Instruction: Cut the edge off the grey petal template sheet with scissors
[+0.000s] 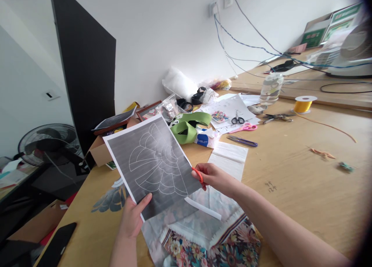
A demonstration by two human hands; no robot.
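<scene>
A dark grey printed sheet of paper [123,154] with a white-lined fan of petal shapes is held up tilted over the table. My left hand [132,216] grips its lower left edge, thumb on top. Closed around the orange handle of a pair of scissors [198,174] is my right hand [216,176], at the sheet's right edge; the blades are hidden. Below the sheet lies a narrow white paper strip [203,209], on a sheer cloth with floral fabric [213,247] at the front. Grey cut petal pieces [109,200] lie left of the sheet.
Behind the sheet lie a green strap [186,133], a tissue pack [206,137], pink scissors [245,127] and purple thread snips [242,140]. A spool of yellow cord [303,105] and a clear jar [271,88] stand farther right. A phone [58,243] lies at the left edge.
</scene>
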